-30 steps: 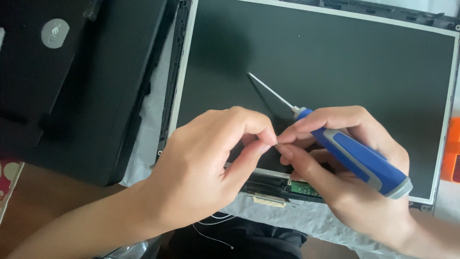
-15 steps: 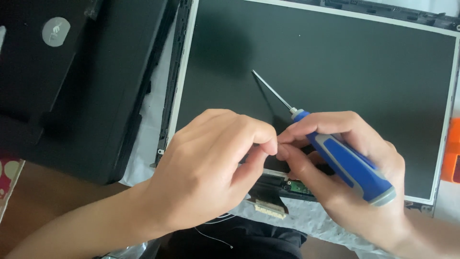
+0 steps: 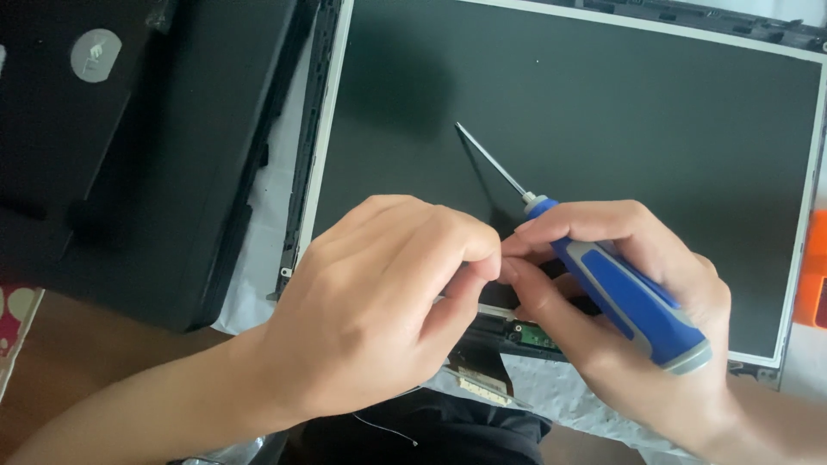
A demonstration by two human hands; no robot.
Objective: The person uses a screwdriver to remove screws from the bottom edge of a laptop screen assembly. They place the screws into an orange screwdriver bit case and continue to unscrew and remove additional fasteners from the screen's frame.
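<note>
A bare laptop screen panel (image 3: 603,112) with a dark face and a thin metal frame lies flat before me. My right hand (image 3: 637,327) holds a blue and grey screwdriver (image 3: 624,293), its thin shaft pointing up and left over the panel. My left hand (image 3: 379,310) pinches something small at the panel's lower edge, fingertips meeting my right fingertips. A flat ribbon cable with a connector (image 3: 482,383) hangs below that edge beside a small green circuit board (image 3: 538,334). What the pinched fingers hold is hidden.
A black laptop body (image 3: 129,146) lies to the left on a brown table (image 3: 77,362). An orange object (image 3: 811,280) sits at the right edge. White paper (image 3: 560,392) lies under the panel. A thin wire (image 3: 388,426) trails over dark cloth below.
The ribbon cable's connector has come further out below the panel's edge. My right hand has tilted the screwdriver slightly, and both hands have shifted a little.
</note>
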